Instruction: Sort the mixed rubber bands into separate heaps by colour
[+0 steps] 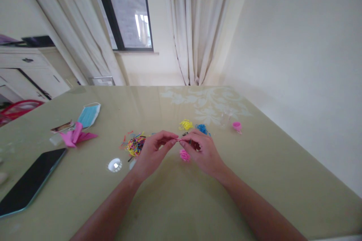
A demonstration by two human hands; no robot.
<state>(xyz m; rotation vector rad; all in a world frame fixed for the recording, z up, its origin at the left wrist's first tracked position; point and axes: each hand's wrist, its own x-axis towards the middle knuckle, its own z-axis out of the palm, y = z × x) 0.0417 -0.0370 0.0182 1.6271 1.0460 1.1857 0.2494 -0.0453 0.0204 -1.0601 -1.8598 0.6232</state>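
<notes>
My left hand (154, 150) and my right hand (204, 152) meet above the table, fingertips pinched on a small pink rubber band (178, 139) between them. Under my right hand's fingers lies a pile of pink rubber bands (184, 155). Beyond the hands are a yellow pile (186, 124) and a blue pile (202, 128), the blue one partly covered by my right hand. Some black bands (185, 134) show between the hands, mostly hidden. Left of my left hand sits a mixed-colour heap of rubber bands (135, 145), partly behind it.
On the glossy table (181, 203), a tablet (31, 180), a pink folded-paper figure (75, 135) and a blue face mask (89, 115) lie at left. A shiny round object (114, 165) is near my left hand. A small pink cup (236, 126) stands at right, beside a clear container (226, 119).
</notes>
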